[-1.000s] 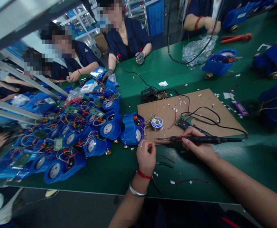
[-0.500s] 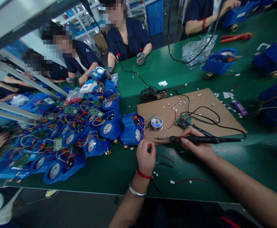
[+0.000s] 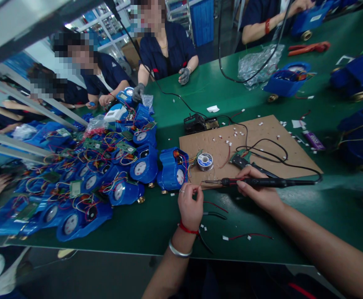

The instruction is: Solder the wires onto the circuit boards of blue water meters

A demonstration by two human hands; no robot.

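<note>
My right hand [image 3: 260, 192] is closed around a black soldering iron [image 3: 249, 182], its tip pointing left at my left hand. My left hand [image 3: 191, 204] is pinched at the front edge of the brown board [image 3: 271, 128]; what its fingertips hold is too small to make out. Just behind it stands a solder spool [image 3: 205, 162] with thin wire. A blue water meter [image 3: 172, 171] with loose wires sits to the left of the spool. Beyond my right hand, a green-and-black hand tool [image 3: 243, 160] lies on the board under the iron's cord.
Many blue meters with wires and circuit boards crowd the left of the green table [image 3: 156, 232]. A soldering iron stand [image 3: 196, 123] is behind the board. Red-black wires [image 3: 246, 236] lie near the front edge. A co-worker's gloved hand [image 3: 184, 76] rests across the table.
My hands and the soldering iron hold almost still. Across the table, a co-worker's gloved hand has moved left toward the meters and a small plastic bag.
</note>
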